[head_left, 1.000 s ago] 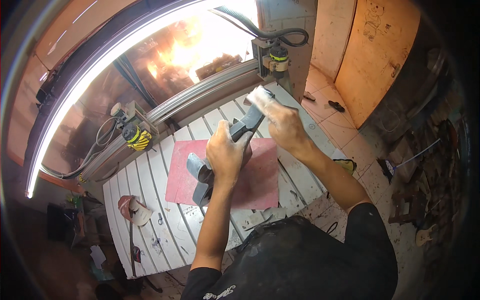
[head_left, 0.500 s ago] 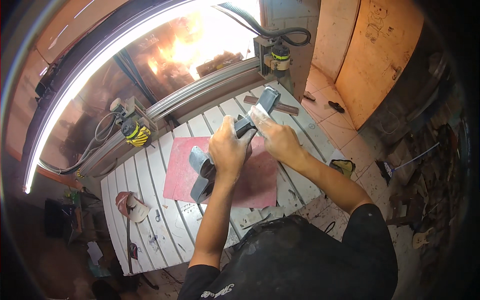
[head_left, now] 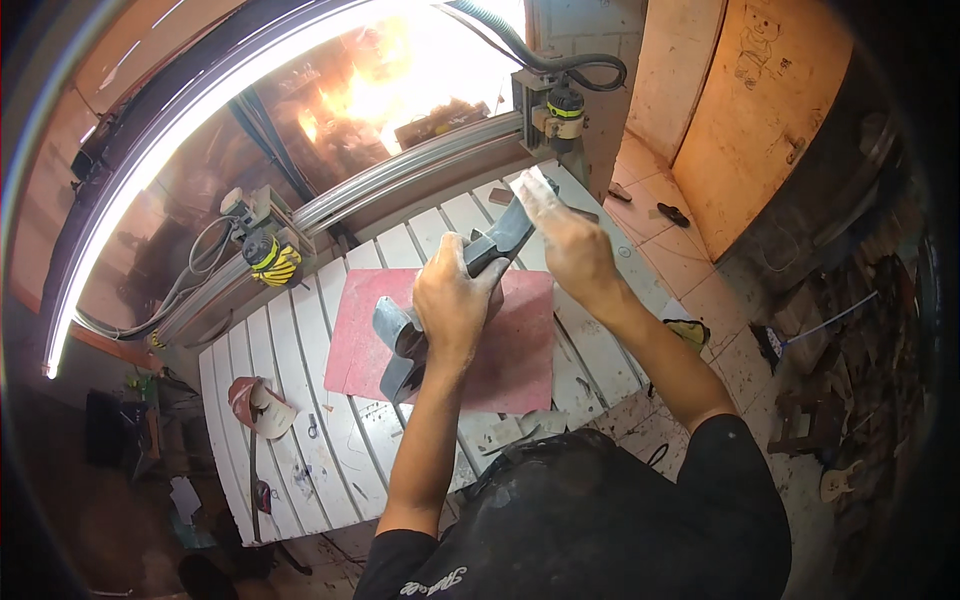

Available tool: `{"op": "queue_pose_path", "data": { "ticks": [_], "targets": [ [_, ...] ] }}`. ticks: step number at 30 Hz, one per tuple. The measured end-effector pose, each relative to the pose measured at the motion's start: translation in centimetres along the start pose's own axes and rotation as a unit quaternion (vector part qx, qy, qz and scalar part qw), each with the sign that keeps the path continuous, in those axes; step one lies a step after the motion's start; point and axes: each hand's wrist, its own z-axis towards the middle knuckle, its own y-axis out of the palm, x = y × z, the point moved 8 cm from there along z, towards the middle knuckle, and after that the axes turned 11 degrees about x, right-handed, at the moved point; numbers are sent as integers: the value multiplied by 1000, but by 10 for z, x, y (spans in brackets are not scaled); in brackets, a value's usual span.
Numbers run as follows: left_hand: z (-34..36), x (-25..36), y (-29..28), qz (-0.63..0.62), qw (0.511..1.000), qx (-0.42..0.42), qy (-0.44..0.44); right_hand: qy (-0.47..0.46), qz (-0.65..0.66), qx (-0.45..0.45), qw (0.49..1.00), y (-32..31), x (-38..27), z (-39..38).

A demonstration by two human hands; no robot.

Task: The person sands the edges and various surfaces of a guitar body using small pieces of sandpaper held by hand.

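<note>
My left hand [head_left: 450,290] is closed around a long dark grey piece [head_left: 495,240] with a flared upper end, held over a pink sheet [head_left: 370,370]. A curved, two-lobed grey part [head_left: 395,335] shows below my left hand; whether it joins the long piece is hidden. My right hand [head_left: 575,250], blurred and whitened with dust, is closed on a small pale pad [head_left: 530,190] pressed to the piece's upper end. A brown bar [head_left: 500,194] lies behind that end on the white slatted table [head_left: 250,340], mostly hidden.
Two machine heads [head_left: 265,255] [head_left: 560,115] sit on a metal rail at the back, below a light strip and bright glow. A red-and-white cap [head_left: 260,410] and tape measure [head_left: 262,495] lie left. An orange door [head_left: 760,130], sandals [head_left: 670,213] and clutter are right.
My right hand slid down along the piece toward my left hand half a second ago and is now back up at the upper end. My left hand keeps its grip, almost in place.
</note>
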Motion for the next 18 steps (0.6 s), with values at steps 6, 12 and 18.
{"op": "queue_pose_path", "data": {
  "ticks": [6,12,18],
  "targets": [
    [3,0,-3,24,999,3,21,281,314,-197,885,30,14,-13],
    [0,0,1,6,1000,9,25,-60,-116,-72,989,37,25,-29],
    [-1,-9,-21,-3,999,20,34,451,527,-171,700,21,13,-35]
  ]
}}
